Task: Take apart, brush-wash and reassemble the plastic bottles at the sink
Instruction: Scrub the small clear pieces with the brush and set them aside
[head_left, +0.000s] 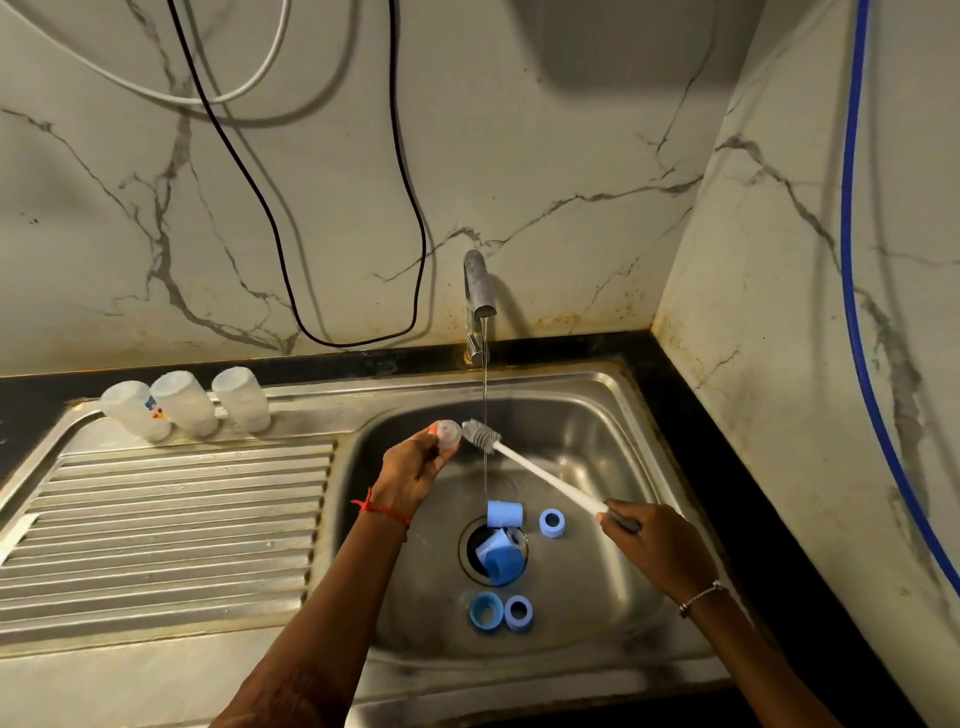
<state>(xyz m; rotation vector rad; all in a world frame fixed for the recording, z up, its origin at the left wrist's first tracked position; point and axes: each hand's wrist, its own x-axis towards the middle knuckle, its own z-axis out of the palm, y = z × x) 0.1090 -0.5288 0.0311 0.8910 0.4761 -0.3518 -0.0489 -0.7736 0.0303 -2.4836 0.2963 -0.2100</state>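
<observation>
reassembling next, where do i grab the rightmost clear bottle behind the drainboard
I'd grip the rightmost clear bottle round its middle, coming from its right: it stands on end, that side is free, and another bottle stands close on its left.

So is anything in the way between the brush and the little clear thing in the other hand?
Nothing visible is. The brush head sits right next to the clear piece that the left hand pinches. The tap's water stream falls across the bristles, on the side away from the piece.
</observation>
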